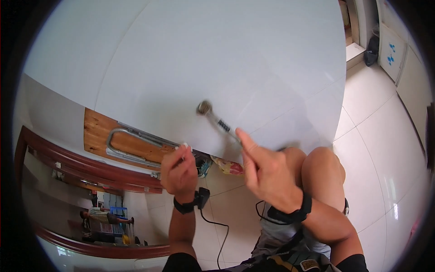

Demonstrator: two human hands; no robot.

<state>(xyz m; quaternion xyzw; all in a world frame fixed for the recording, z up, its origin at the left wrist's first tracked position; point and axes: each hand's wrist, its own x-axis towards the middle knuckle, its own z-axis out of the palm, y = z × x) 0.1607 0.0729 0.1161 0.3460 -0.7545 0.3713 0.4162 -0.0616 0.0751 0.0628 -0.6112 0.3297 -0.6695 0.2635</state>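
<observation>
My right hand (pixel 265 174) grips the handle of a metal wrench (pixel 216 120). Its round head points up and left over a large white panel (pixel 217 59). My left hand (pixel 179 172) is closed around a small white piece (pixel 184 146), held at the panel's lower edge. Both wrists wear black bands. The two hands are apart, with the left one lower and to the left of the wrench.
A wooden board (pixel 97 131) with a bent metal tube leg (pixel 129 144) lies beside the white panel. A dark wooden frame (pixel 77 165) curves at the left. My bare knees (pixel 319 167) rest above pale floor tiles (pixel 385 149). A black cable (pixel 213 224) hangs below my left wrist.
</observation>
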